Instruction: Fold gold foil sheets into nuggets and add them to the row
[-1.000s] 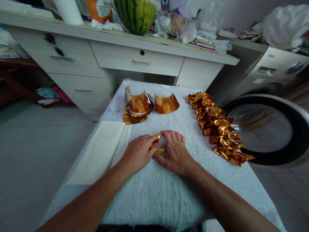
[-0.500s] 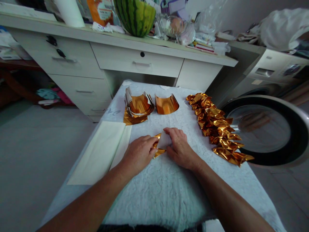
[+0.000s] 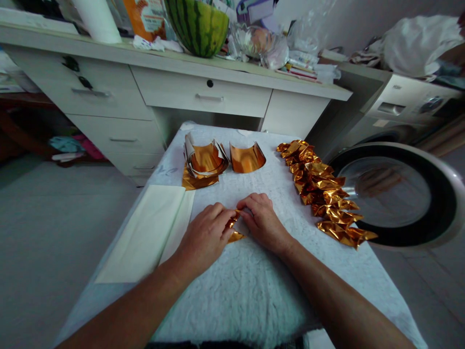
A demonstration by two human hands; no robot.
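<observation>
One part-folded, shiny gold foil sheet (image 3: 236, 237) sits nearer the wearer than the curled foil stack (image 3: 205, 159); visible corner points right, long axis hidden. Left hand (image 3: 205, 237) grips it; right hand (image 3: 265, 223) curls at its edge, grip unclear. Crinkled foil pieces (image 3: 329, 184) right of stack.

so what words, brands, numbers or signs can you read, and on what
No text is legible.
White label on the orange plastic pouch: print too small.
Small mark on the silver washing machine: too blurred.
Gold foil paper in the left hand: no lettering visible.
</observation>
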